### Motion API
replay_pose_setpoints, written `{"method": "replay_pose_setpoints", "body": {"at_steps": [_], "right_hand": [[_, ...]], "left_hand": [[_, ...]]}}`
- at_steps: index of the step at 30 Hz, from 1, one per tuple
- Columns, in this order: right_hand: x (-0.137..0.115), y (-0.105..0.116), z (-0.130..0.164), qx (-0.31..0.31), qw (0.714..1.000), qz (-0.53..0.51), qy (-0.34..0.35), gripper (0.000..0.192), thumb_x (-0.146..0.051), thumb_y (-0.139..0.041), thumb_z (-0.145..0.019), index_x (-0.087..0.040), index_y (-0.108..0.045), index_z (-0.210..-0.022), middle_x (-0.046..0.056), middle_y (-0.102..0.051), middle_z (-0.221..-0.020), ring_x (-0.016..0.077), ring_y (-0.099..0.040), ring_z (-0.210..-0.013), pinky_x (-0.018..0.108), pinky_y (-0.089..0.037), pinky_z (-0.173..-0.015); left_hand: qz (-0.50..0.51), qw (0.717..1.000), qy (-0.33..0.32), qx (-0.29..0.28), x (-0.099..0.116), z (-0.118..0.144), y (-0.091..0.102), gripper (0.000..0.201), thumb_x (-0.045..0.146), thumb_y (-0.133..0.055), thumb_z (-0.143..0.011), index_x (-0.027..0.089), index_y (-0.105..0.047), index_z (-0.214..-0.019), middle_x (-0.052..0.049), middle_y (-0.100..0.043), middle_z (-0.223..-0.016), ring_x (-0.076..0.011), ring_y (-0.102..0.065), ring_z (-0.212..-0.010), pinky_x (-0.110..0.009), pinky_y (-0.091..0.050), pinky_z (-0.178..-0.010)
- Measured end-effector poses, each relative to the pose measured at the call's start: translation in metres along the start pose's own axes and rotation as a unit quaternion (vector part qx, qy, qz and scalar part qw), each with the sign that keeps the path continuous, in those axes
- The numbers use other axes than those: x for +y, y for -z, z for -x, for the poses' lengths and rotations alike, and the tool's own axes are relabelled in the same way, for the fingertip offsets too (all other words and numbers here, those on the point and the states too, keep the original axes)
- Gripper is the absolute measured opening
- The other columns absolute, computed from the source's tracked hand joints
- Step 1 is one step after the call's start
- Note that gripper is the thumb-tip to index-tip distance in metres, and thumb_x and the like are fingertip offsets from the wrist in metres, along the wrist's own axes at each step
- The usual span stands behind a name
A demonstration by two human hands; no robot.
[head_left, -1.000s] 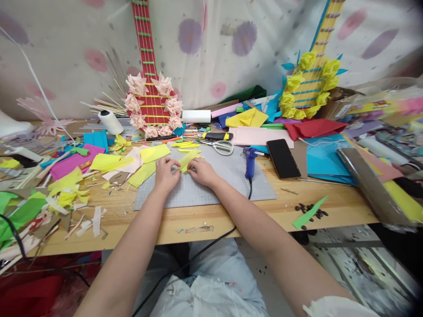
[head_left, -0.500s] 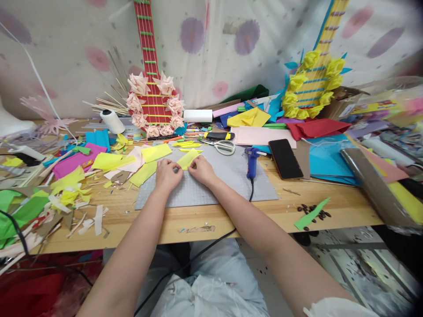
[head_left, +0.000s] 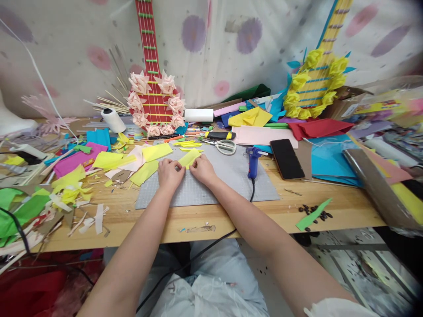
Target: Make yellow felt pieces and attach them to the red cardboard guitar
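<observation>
Between my two hands lies a strip of yellow paper on the grey cutting mat. My left hand pinches its near left edge with closed fingers. My right hand pinches the near right edge the same way, thumb and fingertips together. Just beyond the hands rest several narrow yellow cut pieces and a pair of scissors. More yellow paper lies left of my left hand. To the right, a blue hot glue gun sits on the mat.
A black phone lies right of the mat. Behind stand a red paper guitar with pink flowers and a yellow one. Paper scraps crowd the left. A green strip lies over dark seeds near the front edge. A utility knife lies behind the scissors.
My left hand has shifted slightly toward my right hand along the paper's near edge. Both hands keep their pinch; the whole view has moved a little.
</observation>
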State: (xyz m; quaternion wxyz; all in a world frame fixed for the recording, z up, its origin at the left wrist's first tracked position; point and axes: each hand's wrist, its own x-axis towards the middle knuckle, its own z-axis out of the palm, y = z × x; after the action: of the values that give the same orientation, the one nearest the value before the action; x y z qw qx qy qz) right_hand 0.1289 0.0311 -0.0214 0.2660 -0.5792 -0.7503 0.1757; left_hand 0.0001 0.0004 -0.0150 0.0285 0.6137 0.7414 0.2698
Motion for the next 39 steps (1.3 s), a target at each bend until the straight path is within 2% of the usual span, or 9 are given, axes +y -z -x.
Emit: {"method": "replay_pose_setpoints", "body": {"at_steps": [5,8,11,14,17,23,34,39], "right_hand": [[-0.001,0.000,0.001,-0.006,1.000,0.027,0.002,0.012,-0.026,-0.050,-0.076,-0.016,-0.056,-0.075,0.006,-0.052,-0.092,0.0146,-0.050,-0.079,0.026,-0.040,-0.073],[-0.004,0.001,0.004,-0.001,0.998,0.060,0.008,0.017,-0.027,-0.049,-0.078,-0.016,-0.053,-0.090,0.007,-0.052,-0.095,0.0168,-0.051,-0.083,0.027,-0.040,-0.071],[-0.007,0.003,0.007,-0.005,0.994,0.104,0.043,0.020,-0.026,-0.045,-0.082,-0.017,-0.050,-0.099,0.008,-0.052,-0.099,0.0191,-0.051,-0.087,0.029,-0.040,-0.069],[-0.011,0.004,0.009,-0.026,0.987,0.139,0.074,0.018,-0.024,-0.040,-0.086,-0.018,-0.051,-0.099,0.010,-0.052,-0.101,0.0203,-0.051,-0.089,0.030,-0.040,-0.070],[-0.012,0.005,0.010,-0.037,0.985,0.151,0.073,0.020,-0.023,-0.037,-0.087,-0.017,-0.051,-0.099,0.011,-0.051,-0.102,0.0211,-0.050,-0.091,0.031,-0.040,-0.072],[-0.011,0.003,0.009,-0.028,0.984,0.157,0.076,0.020,-0.028,-0.040,-0.086,-0.016,-0.052,-0.097,0.011,-0.051,-0.102,0.0217,-0.050,-0.091,0.031,-0.040,-0.072],[0.000,0.006,0.007,-0.052,0.988,0.132,0.069,0.023,-0.011,-0.037,-0.081,-0.019,-0.050,-0.098,0.009,-0.050,-0.103,0.0191,-0.050,-0.088,0.028,-0.040,-0.067],[-0.004,0.004,0.008,-0.031,0.990,0.123,0.054,0.018,-0.026,-0.041,-0.084,-0.018,-0.051,-0.096,0.010,-0.050,-0.103,0.0199,-0.051,-0.089,0.030,-0.041,-0.070]], "left_hand": [[0.008,1.000,0.009,-0.006,-0.002,-0.001,-0.002,0.015,0.036,-0.060,-0.068,0.022,-0.065,-0.070,-0.007,-0.052,-0.088,-0.0241,-0.044,-0.095,-0.035,-0.036,-0.088],[0.018,1.000,-0.007,-0.002,-0.001,-0.001,-0.003,0.014,0.033,-0.059,-0.069,0.024,-0.066,-0.078,-0.007,-0.050,-0.092,-0.0237,-0.043,-0.097,-0.035,-0.036,-0.090],[0.023,0.999,-0.039,-0.006,0.001,0.000,-0.004,0.014,0.028,-0.056,-0.072,0.026,-0.068,-0.080,-0.007,-0.047,-0.094,-0.0232,-0.042,-0.098,-0.035,-0.035,-0.091],[0.020,0.998,-0.050,-0.017,0.003,0.001,-0.003,0.017,0.026,-0.053,-0.074,0.026,-0.069,-0.080,-0.007,-0.047,-0.093,-0.0233,-0.042,-0.097,-0.035,-0.035,-0.091],[0.019,0.999,-0.040,-0.017,0.005,0.002,-0.004,0.017,0.028,-0.053,-0.073,0.026,-0.068,-0.081,-0.007,-0.047,-0.093,-0.0237,-0.042,-0.098,-0.036,-0.036,-0.090],[0.030,0.999,-0.013,-0.014,0.005,0.000,-0.006,0.016,0.033,-0.057,-0.070,0.026,-0.068,-0.078,-0.007,-0.047,-0.094,-0.0244,-0.042,-0.099,-0.037,-0.036,-0.091],[0.055,0.998,-0.009,-0.031,0.000,-0.004,-0.005,0.027,0.013,-0.049,-0.069,0.027,-0.070,-0.077,-0.007,-0.048,-0.094,-0.0234,-0.044,-0.099,-0.037,-0.035,-0.094],[0.060,0.998,-0.005,-0.031,0.000,-0.004,-0.004,0.027,0.013,-0.049,-0.068,0.027,-0.070,-0.078,-0.007,-0.049,-0.094,-0.0236,-0.044,-0.100,-0.037,-0.036,-0.095]]}}
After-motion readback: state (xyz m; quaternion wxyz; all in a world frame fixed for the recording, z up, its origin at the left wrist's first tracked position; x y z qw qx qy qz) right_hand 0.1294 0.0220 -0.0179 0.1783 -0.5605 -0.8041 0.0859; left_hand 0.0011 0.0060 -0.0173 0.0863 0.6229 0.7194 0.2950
